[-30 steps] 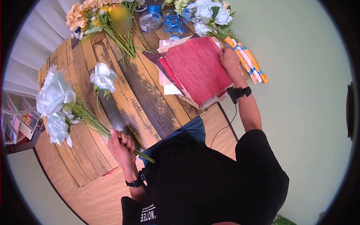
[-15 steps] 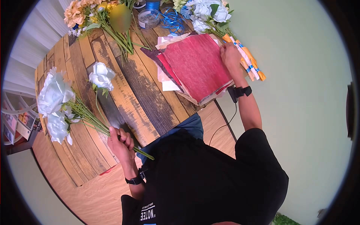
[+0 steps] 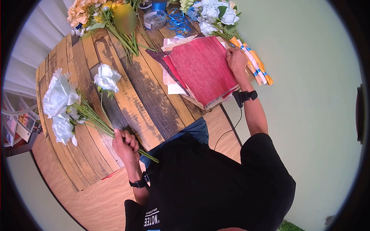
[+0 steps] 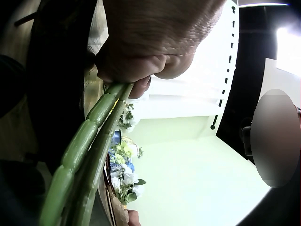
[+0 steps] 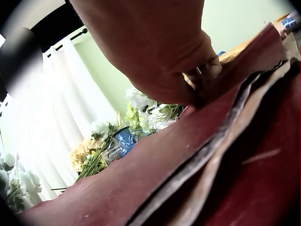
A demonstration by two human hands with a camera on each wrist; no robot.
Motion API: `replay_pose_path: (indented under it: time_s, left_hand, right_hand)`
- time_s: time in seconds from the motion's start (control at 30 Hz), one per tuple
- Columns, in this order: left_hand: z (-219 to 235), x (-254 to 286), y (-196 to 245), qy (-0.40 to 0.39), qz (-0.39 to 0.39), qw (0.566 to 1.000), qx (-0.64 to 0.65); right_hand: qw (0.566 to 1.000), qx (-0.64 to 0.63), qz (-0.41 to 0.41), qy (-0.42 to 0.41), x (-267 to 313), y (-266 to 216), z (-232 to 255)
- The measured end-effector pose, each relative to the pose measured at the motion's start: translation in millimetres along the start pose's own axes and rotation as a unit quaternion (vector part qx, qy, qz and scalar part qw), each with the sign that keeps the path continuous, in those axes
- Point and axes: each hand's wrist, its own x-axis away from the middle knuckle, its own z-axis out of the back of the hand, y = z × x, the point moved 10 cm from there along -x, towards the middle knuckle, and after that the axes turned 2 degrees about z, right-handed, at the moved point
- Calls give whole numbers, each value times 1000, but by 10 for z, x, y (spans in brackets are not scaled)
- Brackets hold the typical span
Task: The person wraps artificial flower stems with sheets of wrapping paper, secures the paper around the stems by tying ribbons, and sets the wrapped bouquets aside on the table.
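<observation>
ok so the left hand [image 3: 126, 148] has a bunch of white roses [image 3: 61, 94] by the stems [image 3: 94, 119], fingers curled right round them, basically no gap. Blooms point out over the left side of the desk [image 3: 90, 161], with one smaller rose [image 3: 107, 77] sitting apart from the big ones, its thin stem running down to the same hand. Cut ends poke out below the fist towards the black shirt [image 3: 208, 181]. Left wrist view shows the green stems up close, coming straight out of the grip.

Right hand [image 3: 237, 61] is over at the paper pile near the right edge of the desk, touching the right side of the red sheet [image 3: 202, 69] on top. Those fingers are bent in, but the tips are partly hidden so I can't tell if they really pinch it or only rest there. Right wrist view shows tan and greyish edges layered under the red, all a bit wavy.

Just beside that hand are some orange and white rolls [image 3: 259, 63] with blue bands. Up the back there's a clear tub [image 3: 154, 21], loose blue ribbon [image 3: 180, 24] and peach flowers [image 3: 78, 14] near the curtain [image 3: 46, 34]
</observation>
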Motion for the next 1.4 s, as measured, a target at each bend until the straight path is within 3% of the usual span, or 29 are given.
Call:
replay_pose_path:
  time_s: [0.07, 0.17, 0.4, 0.6, 0.67, 0.87, 1.13, 1.33, 1.4]
  left_hand:
    - [-7, -1, -3, 1, 0, 1000, 1]
    - [-23, -4, 5, -6, -10, 1000, 0]
    - [-28, -10, 19, -10, -8, 1000, 20]
    - [-2, -19, 8, -12, -11, 999, 29]
    - [-1, -19, 8, -13, -13, 999, 31]
    - [-8, -27, -6, -33, -16, 999, 33]
    - [-22, -12, 12, -26, -10, 999, 37]
    - [-4, -10, 3, -38, 1, 998, 53]
    - [12, 1, 22, -29, 4, 998, 59]
  right_hand:
    - [999, -26, 26, 36, 18, -105, 158]
    - [998, -60, -22, 15, 51, -146, 285]
    - [998, -55, 12, 24, 109, -314, 525]
    - [996, -83, 29, -11, 81, -246, 522]
    - [989, -80, 45, -117, 40, -217, 332]
    - [984, -150, 53, -83, -88, -416, 796]
    - [961, -250, 114, -20, -27, -1158, 1764]
    - [932, -319, 170, -24, 192, -1888, 2060]
    - [882, -436, 176, -40, 263, -2125, 2059]
